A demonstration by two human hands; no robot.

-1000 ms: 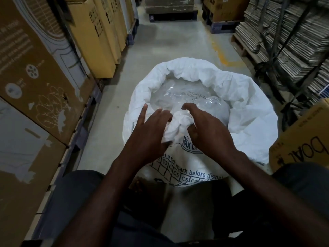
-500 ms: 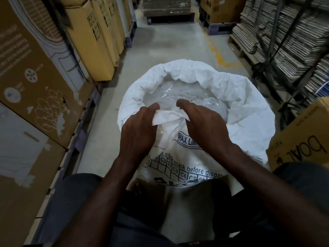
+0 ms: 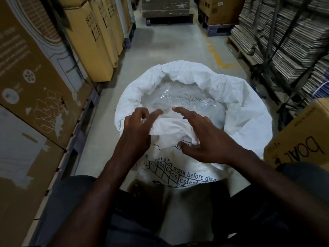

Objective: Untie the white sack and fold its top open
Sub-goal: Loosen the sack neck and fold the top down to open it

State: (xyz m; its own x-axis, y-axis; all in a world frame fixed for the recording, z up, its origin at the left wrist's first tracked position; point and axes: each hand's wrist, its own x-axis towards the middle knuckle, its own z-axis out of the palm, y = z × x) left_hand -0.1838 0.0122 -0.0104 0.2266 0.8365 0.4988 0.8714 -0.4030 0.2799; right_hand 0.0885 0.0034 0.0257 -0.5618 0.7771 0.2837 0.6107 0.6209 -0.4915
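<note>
The white sack (image 3: 249, 114) stands on the floor between my knees, its mouth wide and its top rolled outward into a thick cuff. Inside lies a crinkled clear plastic liner (image 3: 179, 97). Blue print runs across the near side of the sack. My left hand (image 3: 137, 134) hovers at the near rim with fingers spread, gripping nothing. My right hand (image 3: 204, 138) is beside it over the same near fold, fingers apart, thumb low against the printed cloth. The near cuff (image 3: 169, 125) lies loose and bunched between the two hands.
Tall cardboard boxes (image 3: 35, 90) on pallets line the left side of a narrow concrete aisle (image 3: 165, 47). Stacks of flattened cardboard (image 3: 284, 41) on pallets fill the right. A brown box (image 3: 302, 139) sits close at the right of the sack.
Half a second ago both hands pinched the near rim of the sack. Now they have let go and opened, and the fold lies rolled down between them.
</note>
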